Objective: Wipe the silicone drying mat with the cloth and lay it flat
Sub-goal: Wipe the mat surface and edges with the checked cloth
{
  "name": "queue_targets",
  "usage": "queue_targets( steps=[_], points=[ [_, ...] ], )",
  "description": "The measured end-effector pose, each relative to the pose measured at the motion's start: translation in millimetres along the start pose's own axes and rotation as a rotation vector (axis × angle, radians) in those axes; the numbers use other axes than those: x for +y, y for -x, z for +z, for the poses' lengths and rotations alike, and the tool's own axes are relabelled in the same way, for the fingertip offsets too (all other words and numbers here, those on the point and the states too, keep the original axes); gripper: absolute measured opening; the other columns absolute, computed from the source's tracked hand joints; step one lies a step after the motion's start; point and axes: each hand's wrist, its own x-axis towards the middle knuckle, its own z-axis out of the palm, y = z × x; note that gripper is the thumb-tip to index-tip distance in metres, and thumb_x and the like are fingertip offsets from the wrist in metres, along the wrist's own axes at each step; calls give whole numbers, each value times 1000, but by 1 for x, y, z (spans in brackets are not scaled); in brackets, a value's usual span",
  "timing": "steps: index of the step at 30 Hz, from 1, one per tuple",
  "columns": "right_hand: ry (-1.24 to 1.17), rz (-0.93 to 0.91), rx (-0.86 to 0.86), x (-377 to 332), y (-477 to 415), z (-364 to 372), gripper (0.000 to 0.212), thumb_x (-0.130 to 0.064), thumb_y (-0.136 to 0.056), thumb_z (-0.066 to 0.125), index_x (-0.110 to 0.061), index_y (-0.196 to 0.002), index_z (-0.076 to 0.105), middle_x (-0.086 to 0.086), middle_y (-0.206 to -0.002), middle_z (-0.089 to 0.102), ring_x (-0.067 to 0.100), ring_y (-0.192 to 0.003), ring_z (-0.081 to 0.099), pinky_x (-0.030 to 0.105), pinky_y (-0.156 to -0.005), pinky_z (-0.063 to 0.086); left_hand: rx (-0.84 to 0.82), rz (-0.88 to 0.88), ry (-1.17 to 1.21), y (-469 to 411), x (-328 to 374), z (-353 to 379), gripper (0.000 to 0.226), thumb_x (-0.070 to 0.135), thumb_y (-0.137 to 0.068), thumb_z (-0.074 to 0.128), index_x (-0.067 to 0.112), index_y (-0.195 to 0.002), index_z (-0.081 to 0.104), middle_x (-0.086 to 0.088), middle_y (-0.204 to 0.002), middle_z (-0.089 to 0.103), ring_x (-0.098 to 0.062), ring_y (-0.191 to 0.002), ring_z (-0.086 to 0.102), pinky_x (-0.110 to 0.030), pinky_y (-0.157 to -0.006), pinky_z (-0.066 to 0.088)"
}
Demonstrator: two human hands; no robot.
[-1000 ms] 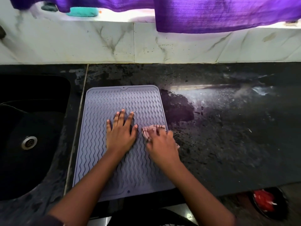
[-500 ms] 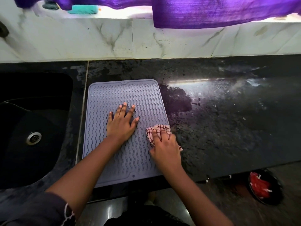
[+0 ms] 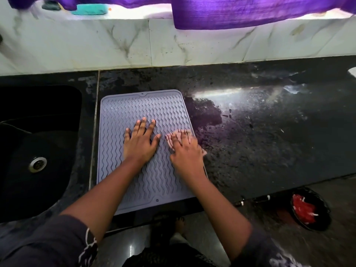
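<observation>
A grey silicone drying mat (image 3: 123, 116) with wavy ridges lies flat on the black counter, right of the sink. My left hand (image 3: 139, 142) presses palm-down on the mat's middle, fingers spread, holding nothing. My right hand (image 3: 185, 153) rests on a small pink checked cloth (image 3: 178, 134) at the mat's right edge. The cloth pokes out past my fingertips and beside my wrist; most of it is hidden under the hand.
A black sink (image 3: 36, 151) with a metal drain (image 3: 37, 164) lies left of the mat. The wet black counter (image 3: 269, 141) stretches right. A marble backsplash (image 3: 115, 45) and purple curtain (image 3: 240, 12) stand behind. A black bowl with red contents (image 3: 308, 211) sits on the floor.
My right hand with the cloth has slid a little along the mat's right edge. My left hand stays pressed on the mat. The camera view has shifted slightly.
</observation>
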Motion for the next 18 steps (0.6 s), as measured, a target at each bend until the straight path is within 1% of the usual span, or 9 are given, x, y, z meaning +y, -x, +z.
queue_targets(
  steps=[2, 4, 7, 8, 10, 12, 14, 18],
  points=[
    [-4, 8, -18, 0, 32, 0, 56, -34, -93, 46, -16, -144, 31, 13, -146, 36, 34, -125, 33, 45, -98, 35, 5, 2, 2, 0, 1, 0, 61, 56, -96, 19, 32, -151, 8, -1, -161, 6, -19, -148, 1, -47, -116, -3],
    [33, -5, -70, 2, 53, -5, 53, -32, -93, 44, -15, -142, 33, 12, -142, 39, 33, -119, 37, 42, -96, 36, 8, -4, -2, -1, 0, 0, 61, 56, -96, 20, 32, -151, 8, -1, -161, 6, -19, -148, 1, -46, -116, -3],
    [2, -22, -100, 7, 42, -23, 44, -33, -95, 42, -17, -136, 41, 10, -130, 47, 29, -111, 42, 39, -92, 39, 5, -1, -1, -1, 0, 0, 61, 56, -96, 20, 32, -150, 8, -1, -161, 5, -19, -148, 0, -47, -117, -3],
    [-29, -7, -103, 7, 31, -29, 42, -33, -96, 42, -19, -135, 43, 10, -130, 48, 28, -110, 43, 38, -91, 40, 4, 1, 3, -1, -1, 0, 61, 56, -96, 20, 32, -151, 8, -2, -161, 6, -19, -148, 0, -47, -117, -3],
    [-28, 13, -61, 7, 11, -28, 45, -33, -96, 41, -24, -140, 38, 8, -140, 42, 27, -115, 40, 38, -93, 38, 5, 1, 6, -1, -1, 0, 61, 56, -96, 20, 32, -151, 9, -2, -161, 6, -19, -148, 1, -47, -116, -3],
    [40, -3, -43, 4, 0, -17, 51, -33, -95, 42, -26, -144, 30, 6, -149, 32, 29, -122, 35, 41, -96, 37, 14, -3, 6, -1, -1, 1, 61, 56, -96, 20, 32, -150, 10, -1, -161, 7, -19, -148, 1, -47, -117, -2],
    [69, -7, -47, 3, 3, -6, 54, -32, -94, 43, -25, -145, 28, 7, -150, 31, 31, -124, 33, 42, -97, 35, 14, -2, 9, 0, 0, 1, 60, 56, -96, 21, 32, -150, 10, -1, -161, 7, -19, -148, 2, -47, -117, -2],
    [46, -1, -44, 8, 43, 1, 52, -33, -94, 42, -21, -144, 31, 9, -149, 33, 32, -121, 34, 44, -95, 34, 12, 0, 4, 0, -1, 1, 60, 56, -96, 20, 32, -150, 10, -1, -161, 7, -19, -148, 2, -47, -117, -2]
  ],
)
